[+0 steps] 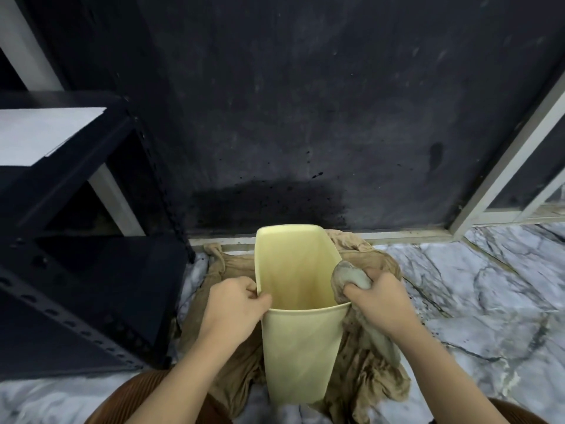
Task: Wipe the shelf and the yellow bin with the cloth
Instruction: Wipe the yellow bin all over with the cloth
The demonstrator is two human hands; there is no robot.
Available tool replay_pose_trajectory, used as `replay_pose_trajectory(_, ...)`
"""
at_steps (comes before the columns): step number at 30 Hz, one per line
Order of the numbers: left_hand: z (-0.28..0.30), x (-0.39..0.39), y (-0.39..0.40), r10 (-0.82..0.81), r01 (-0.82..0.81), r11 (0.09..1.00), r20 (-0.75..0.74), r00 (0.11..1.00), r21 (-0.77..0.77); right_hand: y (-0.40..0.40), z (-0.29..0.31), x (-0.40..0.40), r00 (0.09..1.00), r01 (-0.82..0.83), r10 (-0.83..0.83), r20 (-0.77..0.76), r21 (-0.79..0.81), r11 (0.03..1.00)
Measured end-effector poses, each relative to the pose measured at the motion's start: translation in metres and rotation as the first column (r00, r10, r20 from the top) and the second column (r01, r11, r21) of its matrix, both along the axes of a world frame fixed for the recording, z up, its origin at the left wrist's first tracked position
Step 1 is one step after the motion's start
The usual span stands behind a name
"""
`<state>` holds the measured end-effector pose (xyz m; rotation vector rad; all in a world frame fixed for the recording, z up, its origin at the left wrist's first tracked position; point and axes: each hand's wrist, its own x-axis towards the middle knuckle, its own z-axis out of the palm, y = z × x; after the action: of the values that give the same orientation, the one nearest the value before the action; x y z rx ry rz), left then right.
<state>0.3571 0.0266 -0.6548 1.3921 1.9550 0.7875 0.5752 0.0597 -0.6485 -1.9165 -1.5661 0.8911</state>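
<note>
The yellow bin (298, 347) stands tilted toward me on the floor, its open mouth facing up. My left hand (234, 304) pinches the bin's left rim, thumb inside. My right hand (377, 301) grips a bunched grey cloth (348, 278) and presses it against the bin's right rim, with the cloth's tail hanging down beside the bin's outer wall. The dark metal shelf (91, 270) stands at the left, apart from both hands.
A crumpled tan fabric (363, 374) lies under and around the bin. The floor (489, 301) is grey-veined marble. A dark, stained wall (305, 117) rises right behind the bin. A pale metal frame (504, 166) slants at the right. A white sheet (39, 133) lies on the shelf's upper board.
</note>
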Motion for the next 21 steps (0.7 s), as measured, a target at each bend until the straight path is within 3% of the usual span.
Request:
replay_pose_trajectory(9, -0.018, -0.014, 0.030, 0.003, 0.008, 0.995, -0.108, 0.994, 0.102, 0.014, -0.024, -0.026, 0.990, 0.077, -0.064, -0.124, 0.100, 0.992)
replay_pose_trajectory(21, -0.045, -0.025, 0.045, -0.062, 0.051, 0.997, -0.183, 0.981, -0.064, 0.016, -0.050, -0.038, 0.984, 0.087, -0.083, -0.159, 0.023, 0.996)
